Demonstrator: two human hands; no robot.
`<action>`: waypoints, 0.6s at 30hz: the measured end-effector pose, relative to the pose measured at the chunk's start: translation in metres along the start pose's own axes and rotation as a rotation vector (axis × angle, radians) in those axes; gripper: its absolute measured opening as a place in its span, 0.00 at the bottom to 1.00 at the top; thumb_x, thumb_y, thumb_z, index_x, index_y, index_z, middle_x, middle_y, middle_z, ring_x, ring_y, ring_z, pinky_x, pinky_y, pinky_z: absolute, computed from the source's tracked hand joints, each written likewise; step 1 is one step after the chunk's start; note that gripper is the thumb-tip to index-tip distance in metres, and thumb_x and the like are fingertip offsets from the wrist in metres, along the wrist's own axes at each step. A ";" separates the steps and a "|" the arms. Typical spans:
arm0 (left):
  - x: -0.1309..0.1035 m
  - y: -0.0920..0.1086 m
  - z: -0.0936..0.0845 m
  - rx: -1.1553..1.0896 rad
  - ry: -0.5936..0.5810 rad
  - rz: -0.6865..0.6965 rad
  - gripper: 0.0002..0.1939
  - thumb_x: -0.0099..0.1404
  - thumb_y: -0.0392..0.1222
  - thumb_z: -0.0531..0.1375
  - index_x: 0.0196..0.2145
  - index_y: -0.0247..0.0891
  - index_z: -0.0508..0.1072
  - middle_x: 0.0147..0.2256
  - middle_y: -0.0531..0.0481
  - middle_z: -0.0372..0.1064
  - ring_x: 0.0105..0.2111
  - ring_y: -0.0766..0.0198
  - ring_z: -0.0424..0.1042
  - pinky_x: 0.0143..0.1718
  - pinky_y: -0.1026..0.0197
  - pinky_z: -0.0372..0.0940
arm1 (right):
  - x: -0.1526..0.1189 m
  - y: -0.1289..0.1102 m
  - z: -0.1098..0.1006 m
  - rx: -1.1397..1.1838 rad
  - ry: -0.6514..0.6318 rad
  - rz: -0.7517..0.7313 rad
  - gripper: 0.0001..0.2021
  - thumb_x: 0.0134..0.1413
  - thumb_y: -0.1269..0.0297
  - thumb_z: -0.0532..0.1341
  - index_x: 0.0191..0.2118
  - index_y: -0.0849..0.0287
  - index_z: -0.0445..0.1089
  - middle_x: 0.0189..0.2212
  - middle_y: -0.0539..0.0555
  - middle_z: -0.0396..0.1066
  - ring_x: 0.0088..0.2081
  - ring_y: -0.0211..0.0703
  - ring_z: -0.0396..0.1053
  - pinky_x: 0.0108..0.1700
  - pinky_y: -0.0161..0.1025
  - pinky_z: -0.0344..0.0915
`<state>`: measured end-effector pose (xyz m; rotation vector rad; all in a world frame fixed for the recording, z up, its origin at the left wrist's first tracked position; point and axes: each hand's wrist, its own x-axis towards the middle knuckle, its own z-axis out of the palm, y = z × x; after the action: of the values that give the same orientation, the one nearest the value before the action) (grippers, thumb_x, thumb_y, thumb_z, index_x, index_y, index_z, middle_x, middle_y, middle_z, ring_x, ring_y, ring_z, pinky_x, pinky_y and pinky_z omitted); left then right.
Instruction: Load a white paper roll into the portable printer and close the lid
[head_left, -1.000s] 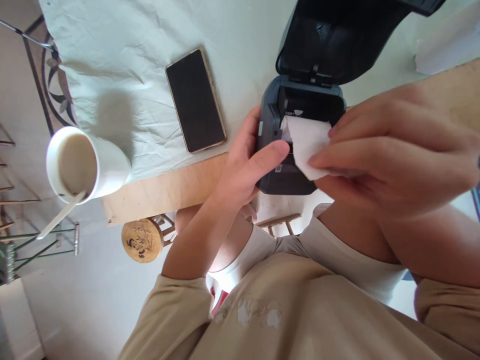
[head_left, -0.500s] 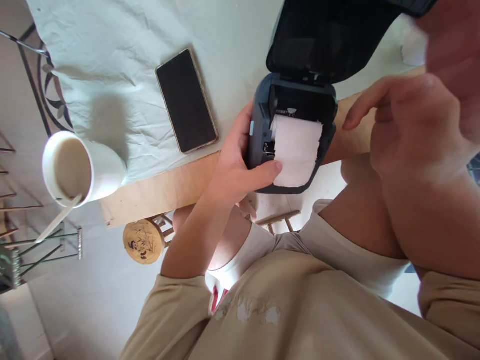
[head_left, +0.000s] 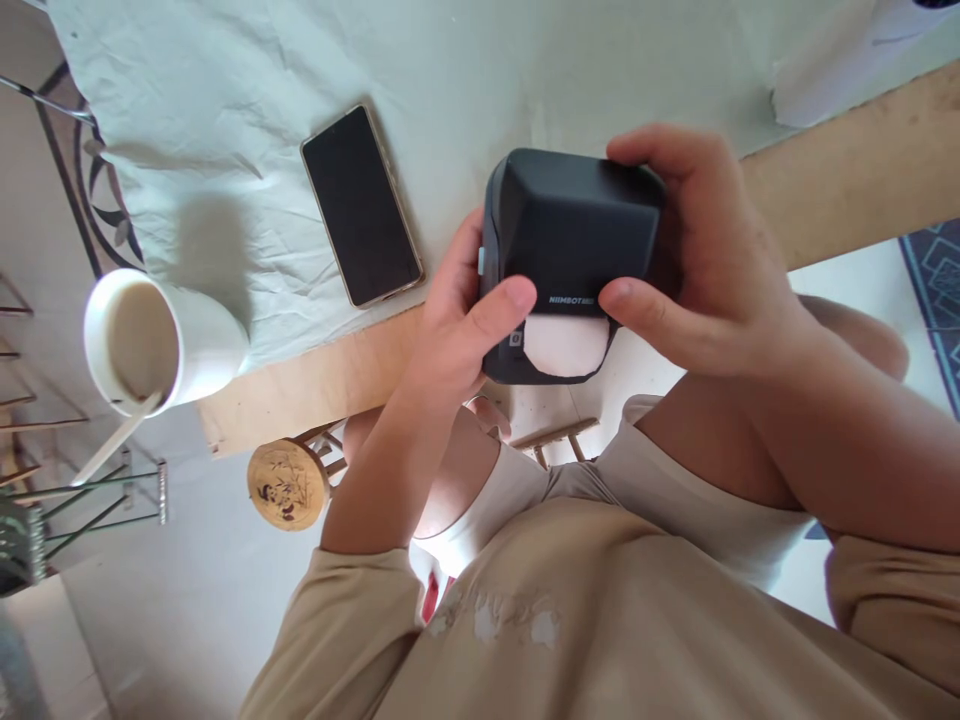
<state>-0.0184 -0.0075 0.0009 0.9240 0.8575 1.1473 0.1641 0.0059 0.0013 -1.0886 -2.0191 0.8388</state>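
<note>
A dark label printer [head_left: 577, 235] with its lid down is held at the table's front edge, between both hands. White paper [head_left: 566, 345] sticks out below the lid's front edge. My left hand [head_left: 480, 310] grips the printer's left side, its thumb on the front by the lid's lower corner. My right hand [head_left: 705, 260] wraps round the right side, with the thumb at the lid's lower right corner and the index finger at the top right corner. The fingers behind the printer are hidden.
Left of the printer a phone [head_left: 363, 205] lies on the pale cloth [head_left: 277, 60]. A white cup [head_left: 206, 340] of brown drink with a spoon stands at the table's left edge. A white object [head_left: 825, 80] is at the upper right. Below is a round stool [head_left: 288, 484].
The printer's lid has swung down over the paper roll and is now shut. My right hand has moved left from beside the printer and now grips its right side.
</note>
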 end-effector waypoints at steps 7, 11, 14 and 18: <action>-0.001 0.002 0.008 0.009 0.044 -0.022 0.13 0.60 0.50 0.59 0.40 0.43 0.69 0.31 0.50 0.71 0.43 0.59 0.75 0.26 0.68 0.66 | 0.001 0.001 -0.005 -0.027 -0.042 0.026 0.30 0.52 0.49 0.58 0.57 0.56 0.49 0.51 0.54 0.58 0.37 0.28 0.59 0.35 0.31 0.60; 0.001 -0.003 0.008 0.006 0.072 -0.003 0.16 0.59 0.53 0.57 0.42 0.42 0.69 0.35 0.50 0.71 0.51 0.54 0.71 0.40 0.61 0.70 | 0.001 0.000 -0.006 -0.077 -0.025 0.031 0.32 0.49 0.47 0.60 0.57 0.53 0.50 0.53 0.54 0.57 0.46 0.34 0.62 0.42 0.33 0.66; 0.001 -0.002 0.003 0.004 0.040 -0.007 0.17 0.59 0.52 0.57 0.44 0.43 0.69 0.38 0.51 0.71 0.53 0.54 0.69 0.42 0.60 0.70 | -0.001 -0.003 -0.006 -0.105 0.013 0.008 0.31 0.49 0.47 0.60 0.56 0.54 0.52 0.54 0.54 0.55 0.54 0.39 0.60 0.50 0.38 0.68; 0.001 0.005 -0.004 0.012 -0.056 -0.068 0.10 0.60 0.48 0.58 0.38 0.42 0.71 0.36 0.53 0.70 0.53 0.57 0.70 0.44 0.61 0.70 | -0.002 -0.006 -0.004 -0.109 0.012 0.063 0.32 0.49 0.47 0.60 0.56 0.54 0.52 0.54 0.55 0.55 0.53 0.38 0.61 0.49 0.38 0.69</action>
<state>-0.0233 -0.0054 0.0039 0.9259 0.8452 1.0539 0.1656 0.0025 0.0083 -1.2201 -2.0501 0.7591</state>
